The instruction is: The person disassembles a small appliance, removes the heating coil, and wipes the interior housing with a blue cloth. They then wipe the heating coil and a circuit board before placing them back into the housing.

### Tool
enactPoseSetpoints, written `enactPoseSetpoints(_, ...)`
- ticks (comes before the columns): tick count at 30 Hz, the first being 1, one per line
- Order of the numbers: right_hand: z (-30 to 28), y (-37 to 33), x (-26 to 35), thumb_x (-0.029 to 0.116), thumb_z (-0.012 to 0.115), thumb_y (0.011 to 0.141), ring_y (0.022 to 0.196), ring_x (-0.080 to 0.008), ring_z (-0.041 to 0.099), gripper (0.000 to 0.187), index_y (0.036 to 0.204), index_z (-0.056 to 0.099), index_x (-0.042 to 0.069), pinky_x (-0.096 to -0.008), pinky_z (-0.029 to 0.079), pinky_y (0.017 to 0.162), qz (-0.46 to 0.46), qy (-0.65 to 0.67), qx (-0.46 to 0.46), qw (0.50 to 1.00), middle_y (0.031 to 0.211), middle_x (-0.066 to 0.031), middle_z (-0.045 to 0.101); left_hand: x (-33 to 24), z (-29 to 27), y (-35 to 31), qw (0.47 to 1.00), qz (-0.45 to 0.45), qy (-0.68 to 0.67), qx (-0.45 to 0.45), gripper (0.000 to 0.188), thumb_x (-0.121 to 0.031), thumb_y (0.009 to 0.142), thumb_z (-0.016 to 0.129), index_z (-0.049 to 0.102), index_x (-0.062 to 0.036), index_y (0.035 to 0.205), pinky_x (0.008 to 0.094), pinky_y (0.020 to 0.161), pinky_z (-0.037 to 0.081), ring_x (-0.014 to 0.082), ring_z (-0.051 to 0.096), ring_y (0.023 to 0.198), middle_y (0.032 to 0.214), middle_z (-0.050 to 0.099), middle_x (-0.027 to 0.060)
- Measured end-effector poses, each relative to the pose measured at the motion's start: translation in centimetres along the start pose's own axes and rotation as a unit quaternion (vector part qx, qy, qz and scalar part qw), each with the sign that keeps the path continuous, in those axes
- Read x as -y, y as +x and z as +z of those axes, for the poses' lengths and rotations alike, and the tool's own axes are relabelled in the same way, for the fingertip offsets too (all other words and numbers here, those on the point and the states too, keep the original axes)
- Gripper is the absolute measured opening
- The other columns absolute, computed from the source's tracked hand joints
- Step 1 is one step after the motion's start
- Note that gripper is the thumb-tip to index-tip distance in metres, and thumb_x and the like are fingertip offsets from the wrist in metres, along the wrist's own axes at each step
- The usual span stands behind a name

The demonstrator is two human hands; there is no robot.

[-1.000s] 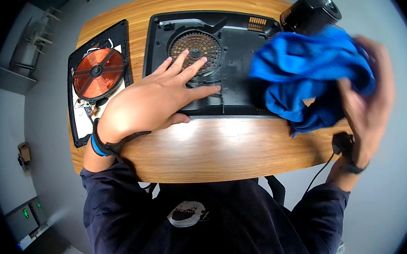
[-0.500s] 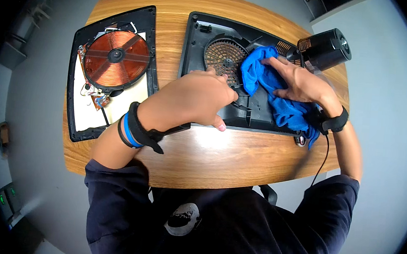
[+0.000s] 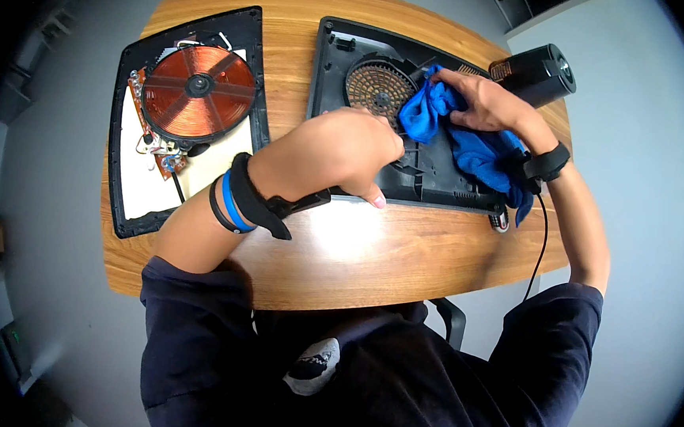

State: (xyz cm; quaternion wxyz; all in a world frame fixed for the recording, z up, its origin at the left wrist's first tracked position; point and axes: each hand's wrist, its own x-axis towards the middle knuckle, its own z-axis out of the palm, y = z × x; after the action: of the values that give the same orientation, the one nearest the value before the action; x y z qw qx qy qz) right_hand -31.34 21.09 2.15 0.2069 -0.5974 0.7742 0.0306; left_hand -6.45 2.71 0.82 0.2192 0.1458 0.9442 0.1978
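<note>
A black plastic induction cooker housing (image 3: 439,184) lies on the table with its inside up, a round vent grille (image 3: 381,87) in its left half. My left hand (image 3: 338,150) rests over the housing's near left part, its thumb apart at the front rim and its fingers spread, partly hidden behind the back of the hand. Bunched in my right hand (image 3: 488,105) is a blue cloth (image 3: 424,116), pressed against the inside of the housing right of the grille. The cloth's loose end trails over the near right corner.
To the left on the wooden table (image 3: 338,269) lies the cooker's other half (image 3: 124,214) with a copper coil (image 3: 196,92) and wiring. A black cylinder (image 3: 534,72) sits at the far right. Under the housing's near right corner a small dark object (image 3: 500,221) shows. A cable (image 3: 545,236) hangs from my right wrist.
My right hand has moved slightly left and away from me with the cloth, whose bunched end has shifted too. The left hand stays over the housing, its fingers a little more drawn in.
</note>
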Motion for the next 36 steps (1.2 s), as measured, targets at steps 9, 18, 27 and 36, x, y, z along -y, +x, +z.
enactPoseSetpoints(9,-2.1,-2.9,-0.4,0.010,0.080,0.089,0.117,-0.0433,0.075,0.066,0.154,0.064,0.009,-0.0499,0.061,0.104,0.074,-0.124,-0.009,0.989,0.129,-0.0250,0.077,0.3,0.1,0.6,0.999,0.030,0.018,-0.018,0.088,-0.054,0.085,0.093,0.067,-0.0063,0.154,0.0501,0.128,0.045,0.0452,0.054,0.154,0.157,0.063,0.0308)
enactPoseSetpoints(18,-0.6,1.2,-1.1,0.017,0.081,0.098,0.127,-0.0338,0.071,0.063,0.158,0.060,0.017,-0.0451,0.057,0.108,0.069,0.069,0.051,0.994,0.132,-0.0191,0.075,0.0,-0.2,1.5,0.999,0.003,0.032,0.020,0.088,-0.055,0.085,0.093,0.068,-0.0063,0.153,0.0488,0.118,0.053,0.0415,0.064,0.142,0.146,0.072,0.0215)
enactPoseSetpoints(27,-1.7,1.7,-0.4,-0.006,0.069,0.096,0.138,-0.0408,0.065,0.065,0.154,0.067,0.023,-0.0497,0.054,0.121,-0.068,-0.032,-0.042,0.996,0.151,-0.0165,0.067,0.5,0.3,0.8,0.998,0.033,0.041,-0.035,0.088,-0.055,0.086,0.093,0.067,-0.0072,0.154,0.0480,0.115,0.056,0.0399,0.067,0.139,0.147,0.072,0.0209)
enactPoseSetpoints(36,0.6,1.4,-0.3,0.021,0.083,0.101,0.124,-0.0418,0.070,0.049,0.147,0.069,0.022,-0.0486,0.060,0.107,-0.030,-0.035,-0.076,0.996,0.137,-0.0202,0.066,0.5,0.3,1.2,0.997,0.041,0.045,-0.037,0.086,-0.055,0.086,0.093,0.068,-0.0073,0.153,0.0484,0.113,0.058,0.0403,0.068,0.137,0.148,0.071,0.0204)
